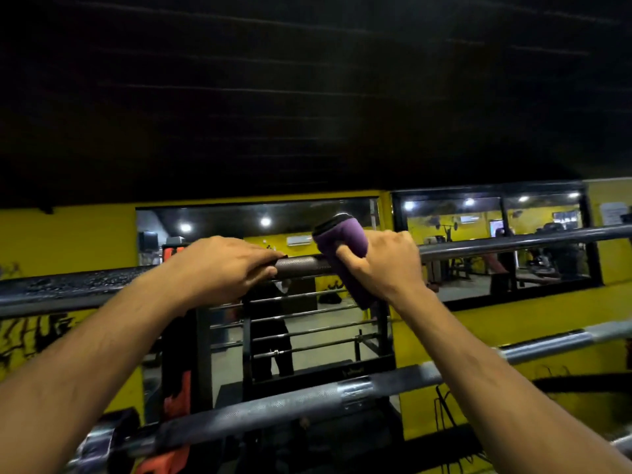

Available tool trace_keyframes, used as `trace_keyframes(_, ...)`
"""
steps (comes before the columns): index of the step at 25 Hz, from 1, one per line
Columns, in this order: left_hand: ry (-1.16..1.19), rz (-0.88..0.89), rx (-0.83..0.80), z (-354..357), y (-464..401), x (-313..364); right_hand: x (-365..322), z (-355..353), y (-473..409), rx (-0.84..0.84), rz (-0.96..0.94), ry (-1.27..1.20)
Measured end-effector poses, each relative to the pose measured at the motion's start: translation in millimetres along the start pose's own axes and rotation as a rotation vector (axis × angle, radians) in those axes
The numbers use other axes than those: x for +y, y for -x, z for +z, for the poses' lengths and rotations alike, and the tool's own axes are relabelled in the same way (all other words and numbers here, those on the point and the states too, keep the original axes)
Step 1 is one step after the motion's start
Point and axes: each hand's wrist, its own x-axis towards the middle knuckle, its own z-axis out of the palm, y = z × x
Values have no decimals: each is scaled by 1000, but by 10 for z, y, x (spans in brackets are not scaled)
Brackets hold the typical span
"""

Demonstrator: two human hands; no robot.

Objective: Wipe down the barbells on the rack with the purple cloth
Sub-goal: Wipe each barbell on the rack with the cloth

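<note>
The top barbell (301, 264) runs across the view at hand height, dark with a knurled middle. My left hand (222, 265) grips it from above, fingers curled over the shaft. Just to the right, my right hand (383, 265) grips the purple cloth (345, 248), which is wrapped over the same bar, its lower end hanging below the shaft. A second barbell (273, 403) lies lower and nearer, slanting up to the right, with a shiny collar. Both forearms reach over it.
Behind the bars is a yellow wall (68, 237) with a mirror (307, 323) that reflects the rack's lower bars and a standing person. A window (513, 241) at right shows gym machines. An orange object (171, 463) sits low left. The ceiling is dark.
</note>
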Motion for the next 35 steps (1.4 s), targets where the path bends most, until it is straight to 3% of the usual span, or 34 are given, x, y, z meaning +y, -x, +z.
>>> trace_keyframes(4, 4, 21, -4, 76, -11, -97, 501, 138, 310, 181, -405, -73)
trace_keyframes(5, -4, 17, -6, 83, 5, -101, 651, 109, 296, 184, -393, -55)
trace_keyframes(7, -28, 13, -5, 101, 21, -97, 662, -33, 103, 120, -166, -66)
trace_keyframes(9, -35, 9, -9, 53, -6, -59, 403, -123, -148, -85, 4, -24)
trace_keyframes(11, -31, -1, -25, 18, -10, -19, 105, -91, -147, -149, -95, -28)
trace_keyframes(15, 42, 11, -64, 32, 31, -106, 406, 95, 238, 93, -441, -124)
trace_keyframes(18, 123, -23, -57, 16, 246, -247, 546, 87, 176, 153, -222, -170)
trace_keyframes(20, 168, -117, -31, 17, 454, -314, 380, 3, 0, 56, -76, -157)
trace_keyframes(25, 185, -156, 109, 142, 624, -320, 80, -71, -49, -27, -96, -79)
trace_keyframes(29, 184, -154, 144, 144, 616, -322, -625, -1, -195, -189, -30, 42)
trace_keyframes(33, 177, -145, 157, 157, 628, -327, -735, 193, 192, 132, -256, -55)
trace_keyframes(35, 194, -159, 149, 143, 623, -318, -538, 145, 251, 135, -346, -78)
